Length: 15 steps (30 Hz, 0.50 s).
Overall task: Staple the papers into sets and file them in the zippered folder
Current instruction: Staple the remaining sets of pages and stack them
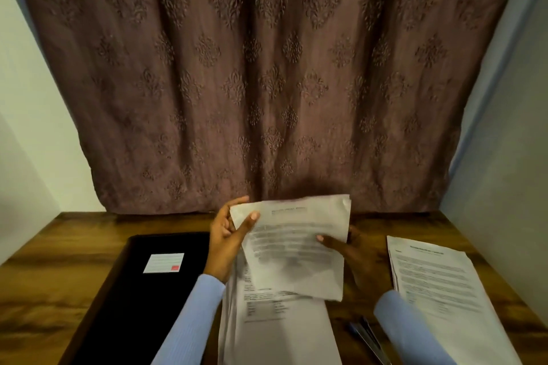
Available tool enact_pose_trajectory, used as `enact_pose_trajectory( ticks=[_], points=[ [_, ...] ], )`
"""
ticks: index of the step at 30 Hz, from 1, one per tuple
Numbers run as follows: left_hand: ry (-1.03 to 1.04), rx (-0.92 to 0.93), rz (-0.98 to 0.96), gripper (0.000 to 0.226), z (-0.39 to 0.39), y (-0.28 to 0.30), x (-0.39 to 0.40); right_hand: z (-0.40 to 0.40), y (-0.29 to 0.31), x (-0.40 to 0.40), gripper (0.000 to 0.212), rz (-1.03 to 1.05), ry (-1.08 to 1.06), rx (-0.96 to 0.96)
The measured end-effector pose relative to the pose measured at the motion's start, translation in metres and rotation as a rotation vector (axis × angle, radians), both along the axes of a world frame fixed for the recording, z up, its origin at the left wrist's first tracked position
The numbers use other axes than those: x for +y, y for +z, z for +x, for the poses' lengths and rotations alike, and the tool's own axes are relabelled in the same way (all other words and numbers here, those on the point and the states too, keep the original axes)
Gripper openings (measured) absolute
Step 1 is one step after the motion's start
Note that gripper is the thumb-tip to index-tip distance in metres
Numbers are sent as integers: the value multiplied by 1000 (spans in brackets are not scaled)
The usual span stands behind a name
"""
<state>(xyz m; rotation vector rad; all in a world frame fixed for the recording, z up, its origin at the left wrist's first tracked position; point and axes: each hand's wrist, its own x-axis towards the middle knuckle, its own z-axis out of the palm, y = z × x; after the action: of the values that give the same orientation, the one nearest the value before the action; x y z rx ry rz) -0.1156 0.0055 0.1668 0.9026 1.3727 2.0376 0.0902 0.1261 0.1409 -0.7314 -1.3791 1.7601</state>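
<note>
Beneath the lifted sheets (292, 246), pinched by the left hand (226, 234) and right hand (354, 249), the loose stack (275, 332) may get mixed in if they slip.

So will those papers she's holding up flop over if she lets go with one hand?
Probably. The held sheets already bend between the left hand and right hand, so they look thin and floppy. They seem light, since fingertips alone carry them. Loose pages could also slide apart, as nothing visibly binds them.
</note>
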Motion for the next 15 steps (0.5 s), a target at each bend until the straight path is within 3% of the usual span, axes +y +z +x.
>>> enact_pose_trajectory(
  ticks=[3, 9, 15],
  points=[
    [-25, -31, -113, 32, 8, -32, 2, 1, -17, -2, 53, -47, 12, -62],
    [-11, -13, -214, 17, 12, -47, 8, -6, -12, 0, 29, -28, -28, -76],
    [17, 47, -161, 20, 18, -29, 19, -8, -1, 2, 32, -9, -76, -94]
  ],
)
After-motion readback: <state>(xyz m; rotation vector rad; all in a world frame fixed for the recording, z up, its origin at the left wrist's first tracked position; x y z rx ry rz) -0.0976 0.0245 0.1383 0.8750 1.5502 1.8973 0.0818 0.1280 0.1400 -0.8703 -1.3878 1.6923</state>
